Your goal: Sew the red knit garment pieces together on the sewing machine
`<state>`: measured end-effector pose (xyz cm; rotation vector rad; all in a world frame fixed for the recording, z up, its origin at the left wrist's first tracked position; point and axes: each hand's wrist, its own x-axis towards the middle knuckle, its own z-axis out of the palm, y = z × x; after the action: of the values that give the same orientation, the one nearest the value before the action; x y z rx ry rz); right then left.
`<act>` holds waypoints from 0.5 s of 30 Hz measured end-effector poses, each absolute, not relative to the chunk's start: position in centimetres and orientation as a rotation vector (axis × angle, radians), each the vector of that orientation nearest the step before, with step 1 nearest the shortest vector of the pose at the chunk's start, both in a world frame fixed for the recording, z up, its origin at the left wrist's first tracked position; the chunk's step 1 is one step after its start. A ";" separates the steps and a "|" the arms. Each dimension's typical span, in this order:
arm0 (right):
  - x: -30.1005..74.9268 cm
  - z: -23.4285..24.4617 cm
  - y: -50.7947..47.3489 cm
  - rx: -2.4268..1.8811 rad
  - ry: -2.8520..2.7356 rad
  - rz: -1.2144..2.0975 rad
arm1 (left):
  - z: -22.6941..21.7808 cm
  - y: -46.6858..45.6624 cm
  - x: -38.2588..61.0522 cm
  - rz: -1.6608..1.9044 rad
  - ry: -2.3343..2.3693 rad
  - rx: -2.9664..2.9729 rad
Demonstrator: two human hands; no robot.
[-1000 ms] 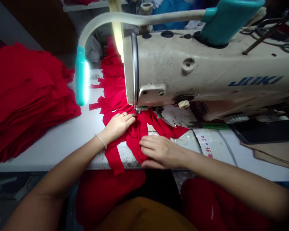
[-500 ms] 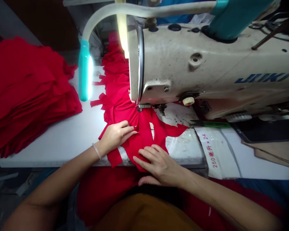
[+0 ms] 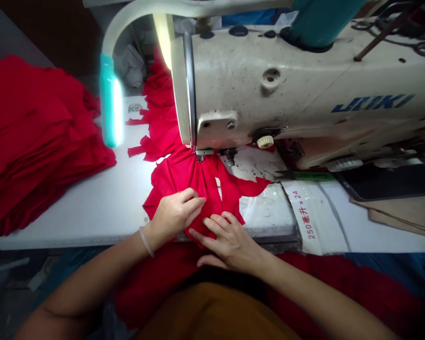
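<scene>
Red fabric (image 3: pixel 191 174) lies in creased folds on the white sewing table, running under the presser foot (image 3: pixel 200 157) of a JUKI sewing machine (image 3: pixel 233 85). My left hand (image 3: pixel 177 212), with a band at the wrist, pinches the fabric in front of the foot between thumb and fingers. To its right, my right hand (image 3: pixel 232 243) rests on the same cloth near the table's front edge, fingers spread and slightly bent. More joined red pieces trail away behind the machine head. The needle tip is too small to make out.
A tall stack of red fabric pieces (image 3: pixel 38 146) stands at the left. A lit teal lamp (image 3: pixel 109 104) hangs beside the machine head. On the right lie a green-handled tool (image 3: pixel 311 176), a dark flat device (image 3: pixel 389 182), brown cardboard (image 3: pixel 393 215) and a printed white plastic sheet (image 3: pixel 311 217).
My left hand has closed into a tighter pinch and bunched the fabric toward the right hand. A loose flap at the front edge is no longer visible. The whole view has shifted slightly.
</scene>
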<state>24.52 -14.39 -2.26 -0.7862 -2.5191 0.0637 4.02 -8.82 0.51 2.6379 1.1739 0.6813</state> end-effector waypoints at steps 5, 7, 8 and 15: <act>24.6 -2.4 -14.3 -0.791 -2.538 0.092 | 0.4 -9.7 4.4 0.514 1.148 2.909; 24.6 -2.4 -14.3 -0.794 -2.538 0.096 | 0.4 -9.7 4.3 0.480 1.126 2.945; 24.6 -2.3 -14.3 -0.797 -2.536 0.098 | 0.4 -9.8 4.2 0.466 1.124 2.956; 24.6 -1.7 -13.4 -0.842 -2.480 0.082 | 0.3 -9.1 3.8 0.336 1.168 2.992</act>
<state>24.61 -13.45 -1.67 -0.8418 -2.4799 0.0824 3.84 -9.10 0.33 2.9924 1.1676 0.3363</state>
